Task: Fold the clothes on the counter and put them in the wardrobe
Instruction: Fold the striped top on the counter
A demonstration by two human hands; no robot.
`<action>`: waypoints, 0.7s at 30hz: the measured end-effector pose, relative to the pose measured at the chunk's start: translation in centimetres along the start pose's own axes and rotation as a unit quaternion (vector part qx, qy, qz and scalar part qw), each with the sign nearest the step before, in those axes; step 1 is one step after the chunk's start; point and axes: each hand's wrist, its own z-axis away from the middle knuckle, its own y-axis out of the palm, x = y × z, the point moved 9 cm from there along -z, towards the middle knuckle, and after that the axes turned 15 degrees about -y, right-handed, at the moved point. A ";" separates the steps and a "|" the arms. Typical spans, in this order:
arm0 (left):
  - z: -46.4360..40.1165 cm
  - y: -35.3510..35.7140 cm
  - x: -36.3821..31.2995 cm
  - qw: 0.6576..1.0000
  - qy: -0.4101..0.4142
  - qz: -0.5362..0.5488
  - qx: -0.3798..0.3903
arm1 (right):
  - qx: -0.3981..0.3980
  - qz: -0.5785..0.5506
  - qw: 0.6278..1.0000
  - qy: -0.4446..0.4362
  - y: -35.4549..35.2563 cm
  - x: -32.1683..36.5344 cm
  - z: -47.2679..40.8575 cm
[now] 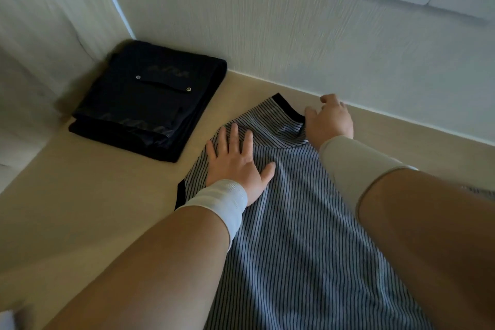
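Bare forearms with pale wrist sleeves enter from the near edge and reach across the beige bench (80, 222). Beneath them lies the striped grey-and-black knit garment with black trim (294, 236), spread lengthwise away from the person. Left hand (237, 158): grip wide, fingers straight and splayed, palm pressing flat on the fabric. Right hand (328, 120): grip loose and relaxed at the far black-trimmed corner of the garment, beside the wall; whether a finger hooks the edge cannot be determined. Well to the left of the left hand, in the corner, sits a folded black garment with two metal snaps (150, 102), apparently finished.

Likely step: smoothing before the next fold. Risks: uneven pressure from the left palm could drag the knit and set a diagonal crease; a poorly secured far corner could slip during the fold-over, leaving misaligned edges.
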 end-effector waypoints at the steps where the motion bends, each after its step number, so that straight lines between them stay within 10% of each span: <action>1: 0.0 0.0 0.0 1.000 0.000 -0.002 0.005 | 0.014 -0.015 1.000 0.001 0.2 -0.4 0.6; 10: 1.2 -1.9 -2.5 0.998 -0.039 -0.035 0.039 | 0.151 0.077 0.982 0.083 -4.2 -8.2 6.7; 15: 6.6 -2.2 -13.2 0.991 0.131 -0.003 0.019 | 0.096 0.096 0.983 0.124 -9.5 -14.3 9.2; 21: 10.0 0.2 -19.9 0.987 0.115 0.000 0.109 | 0.036 0.122 0.975 0.182 -15.0 -22.2 11.5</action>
